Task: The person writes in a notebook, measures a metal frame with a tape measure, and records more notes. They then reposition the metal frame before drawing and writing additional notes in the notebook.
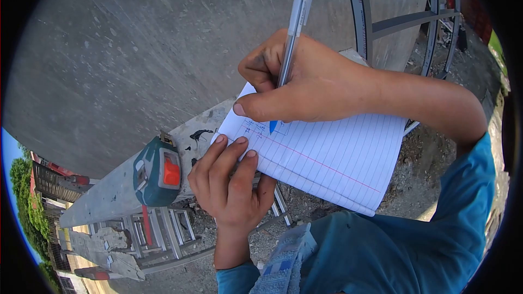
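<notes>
My right hand (305, 84) is closed around a clear ballpoint pen (297, 16) with a blue cap on its raised end. The pen's blue tip meets a lined page of the notebook (332, 152), near some small blue handwriting by the red margin line. My left hand (229, 185) grips the notebook's near left edge, fingertips on top and the thumb partly hidden at its border. To the left of that hand, a green tape measure (158, 171) with an orange-red button rests on the concrete ledge (109, 198).
A large grey concrete wall (180, 60) rises beyond the ledge. Metal framing (403, 24) stands at the upper right. Below the ledge lie metal ladder-like pieces (158, 234) on gravelly ground. A towel (283, 261) hangs at my front.
</notes>
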{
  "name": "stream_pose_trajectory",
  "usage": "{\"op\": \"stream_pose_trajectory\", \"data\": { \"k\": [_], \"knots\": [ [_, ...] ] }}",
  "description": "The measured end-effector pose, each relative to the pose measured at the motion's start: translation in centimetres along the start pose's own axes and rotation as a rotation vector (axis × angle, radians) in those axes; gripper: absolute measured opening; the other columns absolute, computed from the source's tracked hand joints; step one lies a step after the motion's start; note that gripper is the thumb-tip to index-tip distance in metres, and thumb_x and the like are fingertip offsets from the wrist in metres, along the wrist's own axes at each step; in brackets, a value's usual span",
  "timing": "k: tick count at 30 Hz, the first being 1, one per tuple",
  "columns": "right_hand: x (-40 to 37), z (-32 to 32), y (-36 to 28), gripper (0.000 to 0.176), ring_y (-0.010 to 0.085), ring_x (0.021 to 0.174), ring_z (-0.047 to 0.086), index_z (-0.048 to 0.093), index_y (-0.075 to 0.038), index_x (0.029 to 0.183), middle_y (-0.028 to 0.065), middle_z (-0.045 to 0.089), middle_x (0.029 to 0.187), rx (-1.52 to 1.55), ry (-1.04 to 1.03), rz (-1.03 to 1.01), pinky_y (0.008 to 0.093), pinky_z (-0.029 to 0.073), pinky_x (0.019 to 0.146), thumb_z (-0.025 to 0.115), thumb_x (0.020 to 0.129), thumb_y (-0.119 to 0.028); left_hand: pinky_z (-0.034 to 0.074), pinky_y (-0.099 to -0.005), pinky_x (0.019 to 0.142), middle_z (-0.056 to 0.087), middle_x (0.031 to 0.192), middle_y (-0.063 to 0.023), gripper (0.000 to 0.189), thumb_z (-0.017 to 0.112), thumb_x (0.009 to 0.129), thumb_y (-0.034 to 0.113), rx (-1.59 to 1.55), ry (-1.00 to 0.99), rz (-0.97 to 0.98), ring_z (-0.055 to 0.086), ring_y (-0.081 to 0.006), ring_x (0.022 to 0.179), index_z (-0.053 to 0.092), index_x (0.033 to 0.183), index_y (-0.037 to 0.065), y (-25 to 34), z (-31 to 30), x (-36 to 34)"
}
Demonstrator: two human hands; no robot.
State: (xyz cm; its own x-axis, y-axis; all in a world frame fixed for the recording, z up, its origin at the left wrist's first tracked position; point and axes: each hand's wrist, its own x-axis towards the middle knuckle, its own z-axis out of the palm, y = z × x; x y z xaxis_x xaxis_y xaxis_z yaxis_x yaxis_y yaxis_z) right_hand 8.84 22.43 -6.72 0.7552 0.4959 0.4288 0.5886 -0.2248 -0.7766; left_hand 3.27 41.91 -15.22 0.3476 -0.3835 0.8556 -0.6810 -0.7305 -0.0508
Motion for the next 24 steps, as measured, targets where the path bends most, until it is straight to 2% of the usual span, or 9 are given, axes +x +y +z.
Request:
{"op": "stream_pose_trajectory", "data": {
  "k": [7,10,16,19,24],
  "knots": [
    [-0.76,0.77,0.68,0.040,0.0059,0.047,0.033,0.037,-0.004,0.054,0.0000,0.034,0.048,0.011,-0.035,-0.028,0.0280,0.026,0.045,0.067,0.078,-0.011,0.042,-0.0423,0.089,0.065,0.104,-0.0100,0.030,0.068,0.069,0.006,-0.001,0.007,0.002,0.059,-0.0329,0.106,0.056,0.097,0.008,-0.01,0.11,-0.06],
    [-0.95,0.91,0.39,0.039,0.0068,0.047,0.032,0.036,-0.003,0.054,0.0011,0.033,0.048,-0.027,-0.010,-0.024,0.0285,0.026,0.045,0.066,0.078,-0.010,0.039,-0.0399,0.082,0.064,0.108,-0.0050,0.028,0.071,0.074,0.018,0.007,0.035,-0.008,0.059,-0.0281,0.106,0.058,0.098,0.013,-0.24,0.45,-0.30],
    [-0.88,0.85,0.92,0.038,0.0084,0.047,0.030,0.035,-0.002,0.054,0.0018,0.030,0.049,-0.007,-0.011,-0.039,0.0296,0.025,0.046,0.064,0.078,-0.009,0.040,-0.0400,0.082,0.064,0.108,-0.0052,0.027,0.072,0.075,0.019,0.014,0.036,-0.005,0.059,-0.0282,0.106,0.058,0.098,0.013,-0.20,0.38,-0.24],
    [-0.82,0.85,0.94,0.038,0.0087,0.047,0.030,0.034,-0.002,0.055,0.0024,0.028,0.049,-0.037,-0.005,-0.063,0.0298,0.025,0.046,0.063,0.078,-0.008,0.043,-0.0429,0.088,0.065,0.103,-0.0099,0.026,0.070,0.074,0.013,0.015,0.016,0.000,0.060,-0.0331,0.105,0.056,0.096,0.007,0.00,0.23,-0.14],
    [-0.86,0.80,0.90,0.038,0.0090,0.046,0.030,0.034,-0.002,0.055,0.0030,0.028,0.049,-0.046,0.010,-0.071,0.0300,0.025,0.045,0.063,0.079,-0.008,0.044,-0.0430,0.088,0.065,0.104,-0.0098,0.027,0.070,0.074,0.014,0.023,0.012,0.002,0.059,-0.0330,0.105,0.056,0.097,0.008,0.04,0.22,-0.10]
  ]
}}
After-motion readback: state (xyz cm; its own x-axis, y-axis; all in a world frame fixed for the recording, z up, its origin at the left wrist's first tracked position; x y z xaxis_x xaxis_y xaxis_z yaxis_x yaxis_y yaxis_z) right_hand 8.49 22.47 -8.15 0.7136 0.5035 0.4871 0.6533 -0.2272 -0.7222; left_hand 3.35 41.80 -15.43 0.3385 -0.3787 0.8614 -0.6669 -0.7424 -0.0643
